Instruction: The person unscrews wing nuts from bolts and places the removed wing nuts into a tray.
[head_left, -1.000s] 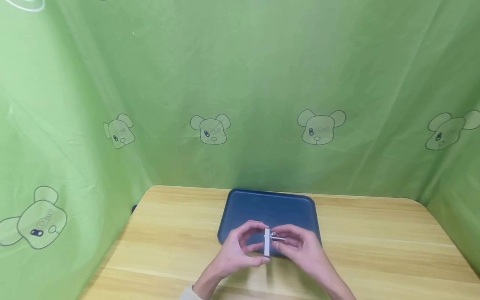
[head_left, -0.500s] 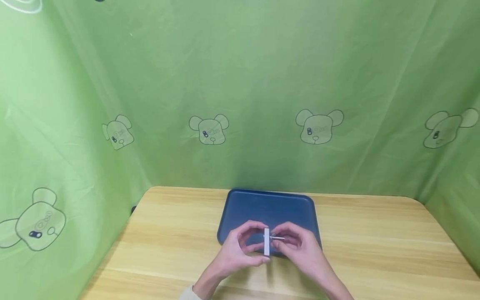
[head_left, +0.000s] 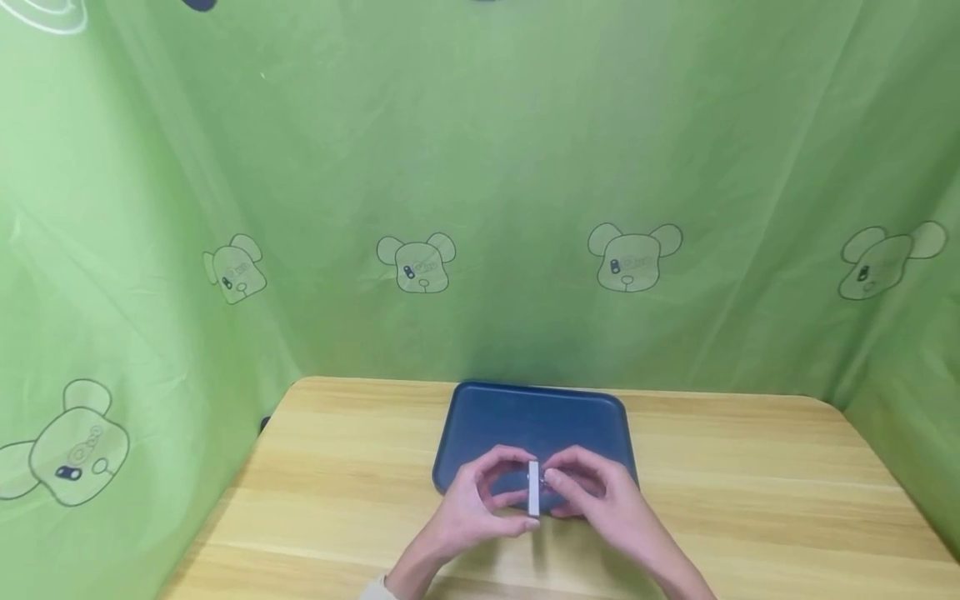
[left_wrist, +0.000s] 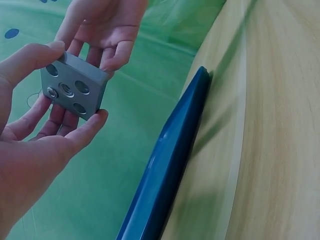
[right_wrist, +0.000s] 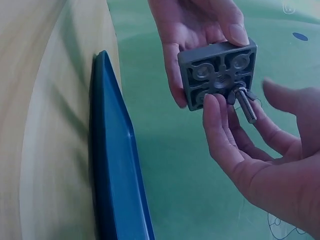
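Observation:
My left hand (head_left: pixel 476 504) grips a square grey plate (left_wrist: pixel 93 96) by its edges, thumb on one side and fingers on the other. The plate stands on edge in front of me; its flat face shows several round holes, with a bolt head in one corner hole. From its ribbed back, a threaded bolt (right_wrist: pixel 247 107) sticks out, with a wing nut (right_wrist: pixel 252 95) on it close to the plate. My right hand (head_left: pixel 603 492) has its fingers curled about the wing nut, while its thumb stands off to the side in the right wrist view.
A blue tray (head_left: pixel 540 417) lies on the wooden table (head_left: pixel 720 467), beyond and partly beneath my hands. A green curtain (head_left: pixel 525 167) with bear-head prints surrounds the table at the back and sides.
My right thumb has swung forward across the bolt, which it now hides in the head view. Both hands and the plate have otherwise kept their place.

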